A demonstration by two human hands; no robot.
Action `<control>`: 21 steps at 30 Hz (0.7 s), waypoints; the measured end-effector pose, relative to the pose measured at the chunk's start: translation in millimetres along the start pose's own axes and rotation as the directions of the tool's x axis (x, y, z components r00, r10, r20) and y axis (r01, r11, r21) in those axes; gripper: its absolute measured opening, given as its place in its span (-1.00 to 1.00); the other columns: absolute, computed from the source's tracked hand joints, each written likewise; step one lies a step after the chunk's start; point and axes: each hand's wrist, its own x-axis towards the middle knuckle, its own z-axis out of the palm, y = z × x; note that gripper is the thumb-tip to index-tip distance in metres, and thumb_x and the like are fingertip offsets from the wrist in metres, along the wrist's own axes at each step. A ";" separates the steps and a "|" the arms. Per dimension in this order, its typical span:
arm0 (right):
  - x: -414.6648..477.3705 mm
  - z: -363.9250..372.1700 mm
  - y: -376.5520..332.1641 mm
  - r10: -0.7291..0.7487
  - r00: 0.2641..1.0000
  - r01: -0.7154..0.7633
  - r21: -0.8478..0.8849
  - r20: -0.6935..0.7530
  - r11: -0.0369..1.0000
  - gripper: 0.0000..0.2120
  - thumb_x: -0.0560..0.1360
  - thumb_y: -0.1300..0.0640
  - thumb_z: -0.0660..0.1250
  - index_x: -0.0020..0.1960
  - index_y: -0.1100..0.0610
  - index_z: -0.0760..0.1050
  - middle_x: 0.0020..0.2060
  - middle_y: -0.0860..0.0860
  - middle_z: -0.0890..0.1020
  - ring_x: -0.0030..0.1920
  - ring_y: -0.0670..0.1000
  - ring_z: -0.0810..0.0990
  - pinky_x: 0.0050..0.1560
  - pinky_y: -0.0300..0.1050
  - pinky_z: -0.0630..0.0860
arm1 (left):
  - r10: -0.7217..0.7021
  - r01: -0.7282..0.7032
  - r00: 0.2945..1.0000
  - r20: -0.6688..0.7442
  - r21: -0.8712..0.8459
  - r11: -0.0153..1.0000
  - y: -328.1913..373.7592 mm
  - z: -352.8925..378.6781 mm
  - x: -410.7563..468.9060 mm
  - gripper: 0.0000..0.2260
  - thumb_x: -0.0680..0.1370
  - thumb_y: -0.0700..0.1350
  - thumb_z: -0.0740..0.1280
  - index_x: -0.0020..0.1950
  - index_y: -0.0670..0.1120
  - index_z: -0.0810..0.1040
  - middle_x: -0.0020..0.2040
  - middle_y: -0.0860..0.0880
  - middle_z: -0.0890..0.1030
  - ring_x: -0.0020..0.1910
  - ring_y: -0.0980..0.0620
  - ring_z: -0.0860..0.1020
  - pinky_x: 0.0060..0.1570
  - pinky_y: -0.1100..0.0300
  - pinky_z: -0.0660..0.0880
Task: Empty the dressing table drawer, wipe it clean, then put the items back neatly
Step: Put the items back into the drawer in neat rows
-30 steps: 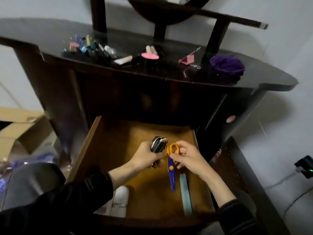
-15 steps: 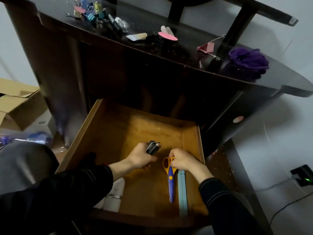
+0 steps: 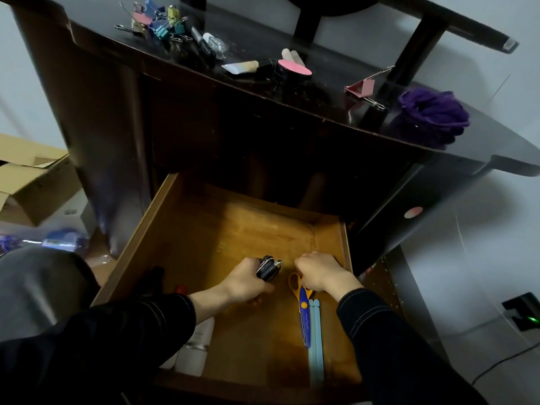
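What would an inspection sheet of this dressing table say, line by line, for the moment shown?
Surface: drawer open, wooden inside.
Job's things: scissors and blue strips lie side by side at the drawer's right; white bottle at its front left.
Clutter: coloured clips, marker, pink clip, purple cloth on the tabletop.
Grips: left hand holds black clips; right hand grips the scissors handle.
Cables: one cable at lower right, near a black device with a green light.
Surroundings: cardboard box at left.
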 end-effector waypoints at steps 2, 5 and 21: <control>-1.2 1.7 -0.9 -0.004 1.000 0.003 -0.037 -0.004 0.999 -0.83 0.60 0.17 0.32 0.19 0.16 0.50 0.19 0.12 0.56 0.27 0.17 0.49 0.12 0.01 0.48 | -0.002 0.002 1.000 0.007 0.002 1.000 1.1 0.7 -0.8 -0.81 0.53 -0.31 0.41 -0.03 -0.18 0.40 -0.37 -0.07 0.51 -0.53 0.05 0.49 -0.54 0.23 0.44; -4.5 2.5 -0.9 -0.006 1.000 0.005 -0.056 -0.014 0.998 -0.82 0.61 0.16 0.32 0.19 0.16 0.50 0.19 0.12 0.55 0.26 0.17 0.49 0.10 0.00 0.47 | -0.002 0.002 1.000 0.005 0.002 1.000 3.0 0.8 -2.4 -0.81 0.53 -0.32 0.40 -0.01 -0.19 0.40 -0.36 -0.07 0.50 -0.53 0.07 0.49 -0.56 0.25 0.43; -10.8 0.7 -4.1 -0.004 1.000 0.003 -0.059 -0.014 0.998 -0.75 0.57 0.01 0.39 0.14 0.14 0.52 0.11 0.10 0.60 0.15 0.14 0.57 -0.05 -0.03 0.45 | -0.077 0.080 0.996 0.037 -0.101 0.992 0.3 0.1 -1.6 -0.80 0.56 -0.24 0.41 0.07 -0.19 0.41 -0.31 -0.14 0.55 -0.46 0.01 0.49 -0.50 0.22 0.44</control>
